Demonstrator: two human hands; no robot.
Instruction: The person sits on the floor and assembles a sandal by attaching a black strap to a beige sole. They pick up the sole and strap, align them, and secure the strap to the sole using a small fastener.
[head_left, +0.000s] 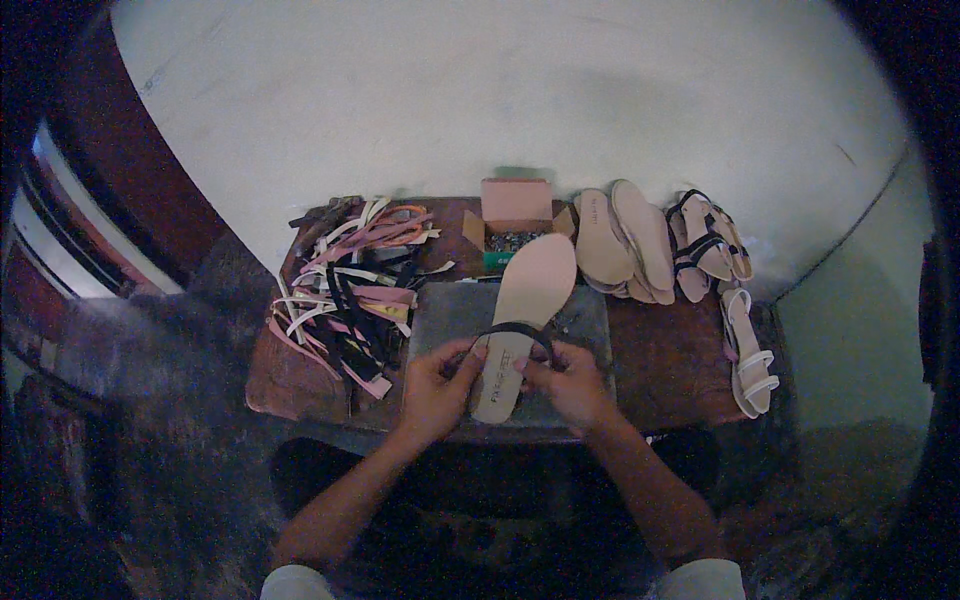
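Observation:
Between my hands, over the front of the table, is a beige sandal sole (537, 277) with its wide end pointing away from me. A dark strap (518, 328) arches across it near the heel half. My left hand (442, 385) grips the sole's left edge, thumb on top by the strap's end. On the other edge, my right hand (570, 385) is closed on the sole and the strap's right end, its thumb also on top. The fingers beneath the sole are hidden. Under it lies a grey square slab (445, 315) on the table.
A tangled heap of straps (350, 290) in pink, black and white covers the table's left. Behind the slab stands an open box (515, 200) of small metal pieces. Several loose soles (605, 240), black-strapped sandals (708, 245) and white sandals (748, 360) lie to the right. A pale wall (500, 90) rises behind.

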